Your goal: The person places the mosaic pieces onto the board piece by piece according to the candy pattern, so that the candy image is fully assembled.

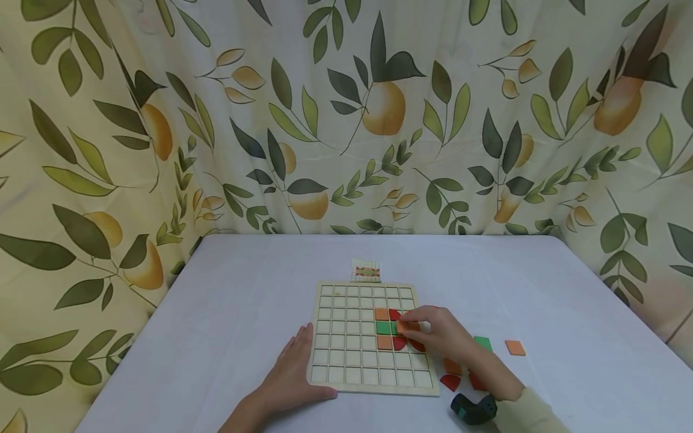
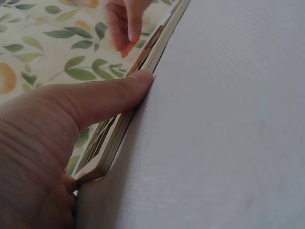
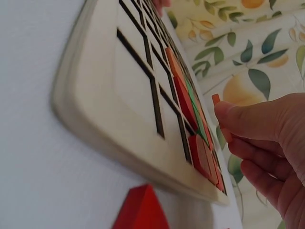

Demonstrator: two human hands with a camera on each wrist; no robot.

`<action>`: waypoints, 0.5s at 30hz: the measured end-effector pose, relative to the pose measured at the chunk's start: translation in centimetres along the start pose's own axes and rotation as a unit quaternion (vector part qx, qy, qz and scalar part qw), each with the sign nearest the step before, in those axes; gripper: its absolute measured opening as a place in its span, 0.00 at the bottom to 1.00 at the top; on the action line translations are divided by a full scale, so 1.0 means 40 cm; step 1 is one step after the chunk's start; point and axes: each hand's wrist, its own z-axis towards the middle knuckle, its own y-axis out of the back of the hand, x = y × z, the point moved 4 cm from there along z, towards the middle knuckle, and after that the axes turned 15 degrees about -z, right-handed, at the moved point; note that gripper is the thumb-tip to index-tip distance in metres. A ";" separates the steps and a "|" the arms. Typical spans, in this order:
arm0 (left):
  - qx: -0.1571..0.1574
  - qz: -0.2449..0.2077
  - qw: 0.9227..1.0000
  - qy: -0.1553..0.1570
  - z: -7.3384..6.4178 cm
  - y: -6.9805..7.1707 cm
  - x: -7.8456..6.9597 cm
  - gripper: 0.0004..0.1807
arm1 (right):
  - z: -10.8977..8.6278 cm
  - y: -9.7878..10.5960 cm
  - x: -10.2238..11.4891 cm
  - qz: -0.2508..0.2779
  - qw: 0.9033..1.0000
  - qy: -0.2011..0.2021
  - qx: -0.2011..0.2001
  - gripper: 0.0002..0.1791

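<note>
A wooden grid board (image 1: 379,390) lies flat on the white-covered table. My left hand (image 1: 287,376) rests at its near left corner, fingers along the left side and thumb (image 2: 119,93) against the front edge. Over the board's right part, my right hand (image 1: 446,337) pinches an orange tile (image 3: 216,98) between thumb and fingers. In the right wrist view this tile is held above the board's surface. Below the hand, green tiles (image 1: 383,328), orange squares (image 1: 384,342) and red rounded pieces (image 1: 399,343) sit in the grid; the fingers hide part of them.
Behind the board is a small pattern card (image 1: 367,271). Loose pieces lie right of the board: a green tile (image 1: 483,343), an orange square (image 1: 515,347), a red piece (image 1: 450,382) and others partly under the right forearm. A dark wrist device (image 1: 473,409) sits near the right sleeve.
</note>
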 end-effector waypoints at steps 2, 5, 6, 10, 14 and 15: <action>0.000 0.001 1.000 -0.001 -0.001 0.002 -0.001 0.67 | 0.008 -0.002 0.005 0.011 1.000 -0.007 0.003 0.16; 0.001 0.001 1.000 -0.003 -0.003 0.003 0.000 0.67 | 0.021 -0.005 0.013 0.025 1.000 -0.001 0.008 0.17; 0.001 0.001 1.000 -0.004 -0.003 0.003 0.000 0.67 | 0.025 -0.006 0.015 0.028 1.000 0.003 0.009 0.18; 0.001 0.002 1.000 -0.003 -0.002 0.003 0.002 0.68 | 0.037 -0.011 0.022 0.030 0.999 0.018 0.019 0.18; 0.002 -0.002 1.000 0.000 -0.001 -0.001 0.006 0.68 | 0.047 -0.015 0.027 0.032 0.999 0.026 0.019 0.17; 0.002 -0.002 1.000 0.001 -0.001 -0.002 0.007 0.68 | 0.049 -0.017 0.030 0.030 0.999 0.031 0.017 0.17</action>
